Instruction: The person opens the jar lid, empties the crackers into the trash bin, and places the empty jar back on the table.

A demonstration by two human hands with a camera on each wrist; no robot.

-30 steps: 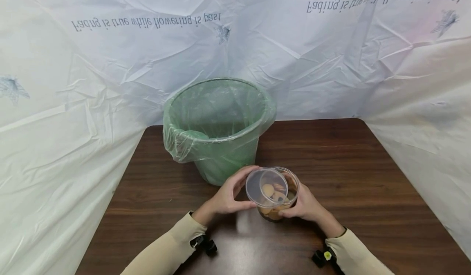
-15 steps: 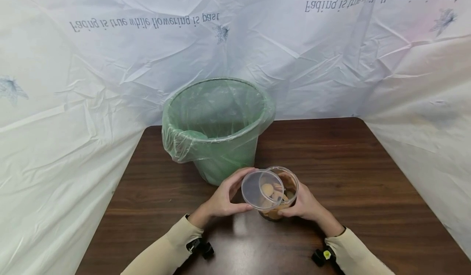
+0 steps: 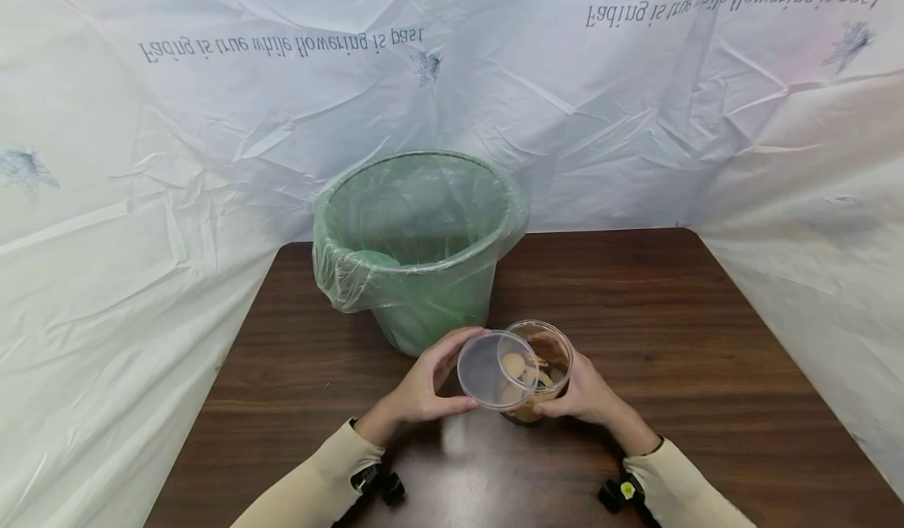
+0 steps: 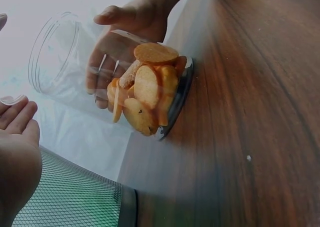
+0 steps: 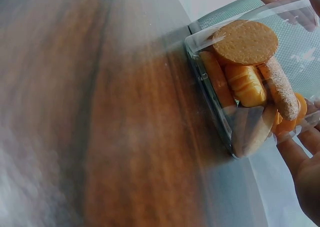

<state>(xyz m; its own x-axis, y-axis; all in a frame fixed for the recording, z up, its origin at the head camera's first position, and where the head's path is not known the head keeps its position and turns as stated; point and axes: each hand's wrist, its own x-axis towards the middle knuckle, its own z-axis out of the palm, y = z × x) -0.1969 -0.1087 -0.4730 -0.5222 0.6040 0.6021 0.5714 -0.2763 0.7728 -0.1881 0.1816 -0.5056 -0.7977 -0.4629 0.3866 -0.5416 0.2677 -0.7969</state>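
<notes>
My left hand (image 3: 422, 387) holds a clear round lid (image 3: 483, 375) by its edge, between thumb and fingers. Tilted, the lid overlaps the left part of the mouth of a clear jar (image 3: 563, 351). My right hand (image 3: 586, 391) grips that jar from its right side. In the left wrist view the jar stands on the table, and several cookies (image 4: 147, 87) of mixed shapes lie in its lower part. Part of the left hand (image 4: 17, 162) shows there beside a sliver of the lid. A round cookie (image 5: 245, 42) tops the pile in the right wrist view.
A mesh waste bin (image 3: 438, 300) lined with a green plastic bag stands behind the hands, left of the jar. The dark wooden table (image 3: 636, 300) reaches back to white printed sheeting (image 3: 565, 136) hung around it.
My left hand has moved a little left and toward me with the lid, uncovering more of the jar's mouth. The right hand and the jar have hardly moved.
</notes>
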